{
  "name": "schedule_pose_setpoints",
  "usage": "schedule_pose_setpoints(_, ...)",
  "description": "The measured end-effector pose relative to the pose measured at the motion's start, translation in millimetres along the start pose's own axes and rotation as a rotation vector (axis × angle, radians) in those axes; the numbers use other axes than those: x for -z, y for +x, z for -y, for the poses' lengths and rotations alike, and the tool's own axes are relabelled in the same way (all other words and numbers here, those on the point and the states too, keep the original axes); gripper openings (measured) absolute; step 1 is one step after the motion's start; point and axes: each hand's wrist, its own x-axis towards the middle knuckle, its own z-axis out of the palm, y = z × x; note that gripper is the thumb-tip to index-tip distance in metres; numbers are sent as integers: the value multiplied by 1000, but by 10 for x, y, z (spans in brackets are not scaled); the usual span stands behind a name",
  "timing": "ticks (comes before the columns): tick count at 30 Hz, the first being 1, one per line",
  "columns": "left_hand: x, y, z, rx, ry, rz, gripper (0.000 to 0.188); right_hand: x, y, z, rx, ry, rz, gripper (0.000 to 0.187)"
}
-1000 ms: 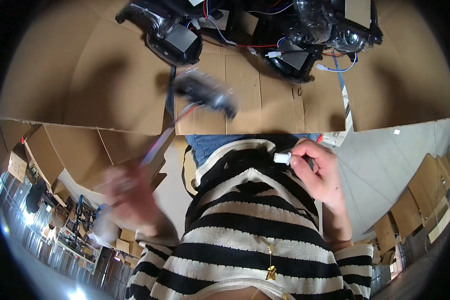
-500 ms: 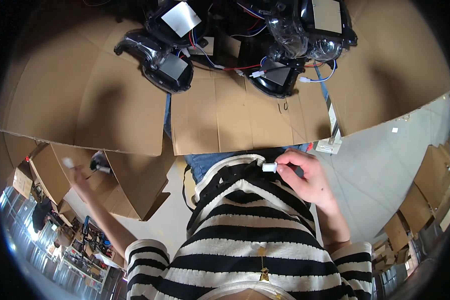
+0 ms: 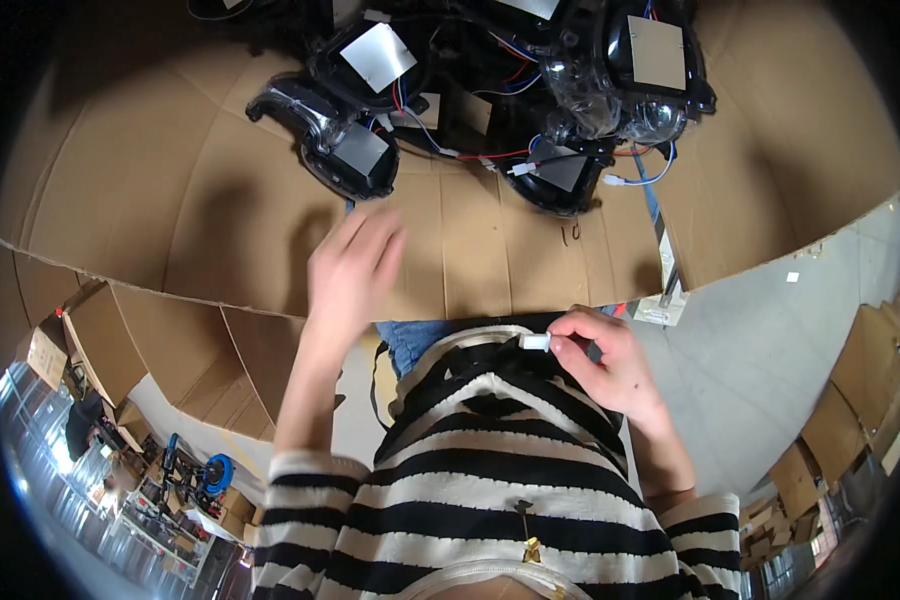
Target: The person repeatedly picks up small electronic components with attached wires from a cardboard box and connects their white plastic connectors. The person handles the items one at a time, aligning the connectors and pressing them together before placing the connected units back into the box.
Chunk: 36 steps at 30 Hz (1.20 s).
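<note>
My left hand (image 3: 355, 262) hangs over the cardboard, blurred by motion, its fingers stretched toward the lowest left lamp unit (image 3: 355, 160). It looks apart from that unit, and nothing shows in its fingers. The unit is black with a grey square plate and wires with white plugs. Close to my waist, my right hand (image 3: 604, 358) is closed in a pinch on a small white rectangular piece (image 3: 535, 342). What exactly the piece is cannot be made out. Another lamp unit (image 3: 560, 180) rests on the cardboard to the right.
Several black lamp units (image 3: 660, 55) with clear lenses, plates and loose wires are crowded at the far side. Beneath them lie broad cardboard flaps (image 3: 490, 265). An opened carton (image 3: 185, 350) is at lower left, and more cartons (image 3: 835, 410) stand at right.
My left hand has come from the carton at far left, where something whitish was at its fingertips, to above the cardboard near the lamp units. My right hand keeps its pinch in nearly the same place.
</note>
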Motion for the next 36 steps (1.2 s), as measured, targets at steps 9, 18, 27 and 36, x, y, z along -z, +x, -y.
schedule_pose_setpoints(9, -794, 1047, 909, 107, 812, 340, 25, 4, -97, -102, -11, 35, -35, 4)
schedule_pose_setpoints(18, -1016, 1269, 1096, 104, 849, 395, 20, 13, -54, -107, 63, 42, -40, 5)
schedule_pose_setpoints(27, -540, 880, 763, 17, 477, 483, 45, -40, -8, -144, 13, 84, -26, 5)
schedule_pose_setpoints(36, -784, 747, 696, -100, 667, 343, 18, -69, 43, -74, 31, 57, -19, 5)
